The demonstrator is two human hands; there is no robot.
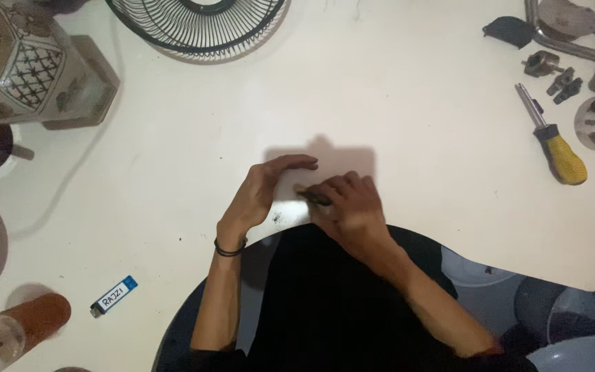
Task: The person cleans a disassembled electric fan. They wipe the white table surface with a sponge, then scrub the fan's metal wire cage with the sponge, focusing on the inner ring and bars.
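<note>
Both forearms are reaching from the near edge onto the white table [394, 103]. Right hand [352, 207] is curling its fingers [342, 186] together, pinching a small dark part [315, 198] at their tips. Left hand [266, 189] is cupping just left of it, fingers loosely together, apparently steadying. Judging by this, fine fitting work is underway, calling for a steady grip. Farther right, 1 yellow-handled screwdriver [556, 141] is lying.

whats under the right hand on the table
A small dark, slim object pokes out from under the right hand, over a pale sheet on the white table. The hand covers the rest of it.
</note>
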